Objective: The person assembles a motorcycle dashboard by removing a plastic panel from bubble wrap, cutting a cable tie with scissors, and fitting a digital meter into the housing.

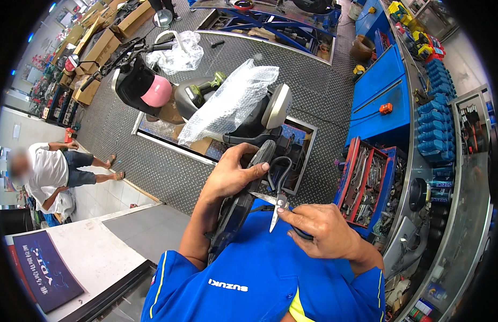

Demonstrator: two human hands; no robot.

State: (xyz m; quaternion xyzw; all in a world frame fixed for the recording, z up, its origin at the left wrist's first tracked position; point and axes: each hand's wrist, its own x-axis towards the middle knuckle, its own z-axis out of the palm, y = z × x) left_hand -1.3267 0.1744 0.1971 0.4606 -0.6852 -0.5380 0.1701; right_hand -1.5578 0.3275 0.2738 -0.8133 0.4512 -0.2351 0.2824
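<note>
My left hand (232,173) is closed around the upper end of a long, dark, scuffed part (234,214), perhaps plastic, that stands tilted against my chest. In my right hand (325,229) is a pair of scissors (282,203) with black loop handles, held by the lower handle. The scissor blades are spread apart. One blade tip lies close to the edge of the dark part; whether it touches I cannot tell. The other blade points down over my blue shirt. The upper handle loop sticks up free beside my left thumb.
Ahead stands a scooter (281,106) draped with bubble wrap (233,102), with a green power tool (211,86) and a pink helmet-like object (156,92) on it. To the right are a red-and-blue toolbox (388,161) and blue cabinets (380,102). A person (61,166) stands at left.
</note>
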